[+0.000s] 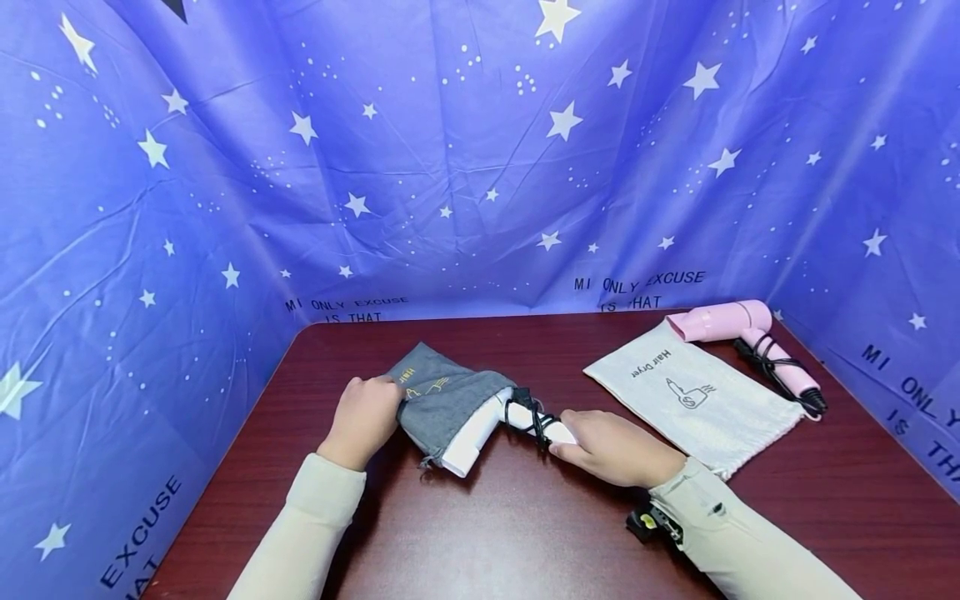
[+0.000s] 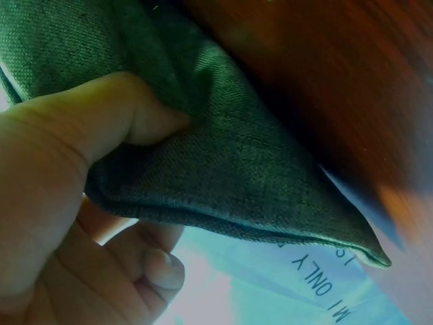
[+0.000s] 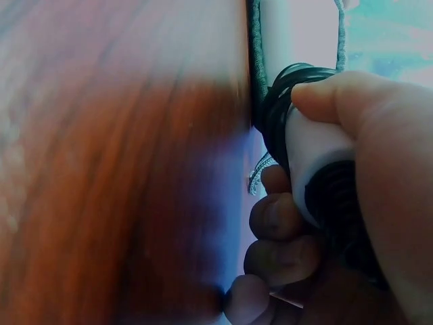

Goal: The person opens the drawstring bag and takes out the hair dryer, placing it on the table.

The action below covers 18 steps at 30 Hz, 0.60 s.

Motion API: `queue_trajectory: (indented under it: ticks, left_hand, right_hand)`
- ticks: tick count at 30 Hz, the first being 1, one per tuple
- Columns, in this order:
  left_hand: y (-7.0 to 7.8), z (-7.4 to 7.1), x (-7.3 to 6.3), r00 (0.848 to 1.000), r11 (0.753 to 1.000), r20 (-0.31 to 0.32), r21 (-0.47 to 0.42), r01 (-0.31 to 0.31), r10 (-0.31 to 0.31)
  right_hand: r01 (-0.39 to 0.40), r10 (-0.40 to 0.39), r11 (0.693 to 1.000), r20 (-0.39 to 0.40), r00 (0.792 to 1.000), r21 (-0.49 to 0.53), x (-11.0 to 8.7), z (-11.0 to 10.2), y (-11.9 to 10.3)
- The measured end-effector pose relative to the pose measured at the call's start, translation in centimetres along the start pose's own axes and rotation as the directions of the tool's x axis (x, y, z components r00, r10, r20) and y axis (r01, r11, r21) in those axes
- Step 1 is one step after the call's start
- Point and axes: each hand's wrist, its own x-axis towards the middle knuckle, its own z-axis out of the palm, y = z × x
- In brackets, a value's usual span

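Note:
A white hair dryer (image 1: 472,439) lies partly inside a grey drawstring bag (image 1: 450,400), its handle and one end of the barrel showing at the bag's mouth. My right hand (image 1: 611,447) grips the end of the handle, around which a black cord (image 1: 534,417) is wound; the right wrist view shows the thumb against the cord (image 3: 274,115) and the fingers curled beneath. My left hand (image 1: 363,421) pinches the side of the bag; in the left wrist view the thumb presses on the cloth (image 2: 223,156). How much of the dryer is inside is hidden.
At the right lies a white drawstring bag (image 1: 686,392) printed with a dryer picture. A pink hair dryer (image 1: 727,321) with a wound black cord rests partly on its upper edge. The dark red table (image 1: 510,533) is bordered by a blue star-patterned curtain (image 1: 450,167).

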Motion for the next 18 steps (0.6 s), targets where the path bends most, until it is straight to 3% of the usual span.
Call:
queue_trajectory:
  ticks: [7,9,11,13,16,17,18]
  left_hand:
    - [0.2,-0.3,0.0,0.999,0.999,0.021,-0.018,0.027,-0.027]
    - [0.2,-0.6,0.0,0.998,0.999,0.07,-0.047,0.011,-0.007]
    - [0.0,-1.3,0.0,0.981,0.993,0.193,-0.119,0.016,0.008]
    - [-0.3,-2.0,0.0,0.935,0.974,0.353,-0.221,0.054,0.028]
    - [-0.9,-3.0,0.1,0.827,0.924,0.559,-0.343,0.17,0.055]
    - [-1.1,-3.2,0.2,0.804,0.906,0.592,-0.368,0.211,0.054]
    - [-1.4,-3.3,0.4,0.796,0.9,0.603,-0.372,0.227,0.048]
  right_hand:
    - [-0.005,0.005,1.0,0.009,1.0,0.018,-0.1,-0.1,0.1]
    - [0.0,0.0,1.0,0.014,1.0,0.02,-0.2,-0.2,0.2]
    - [-0.001,0.001,1.0,0.028,1.0,0.024,-0.2,-0.3,0.3]
    - [-0.003,0.002,0.999,0.046,0.999,0.036,-0.2,-0.3,0.4]
    - [-0.01,0.006,0.999,0.073,0.997,0.051,-0.2,-0.3,0.5]
    - [-0.008,0.003,0.998,0.078,0.997,0.055,-0.2,-0.3,0.5]
    - [-0.005,0.001,0.998,0.083,0.997,0.055,-0.2,-0.3,0.6]
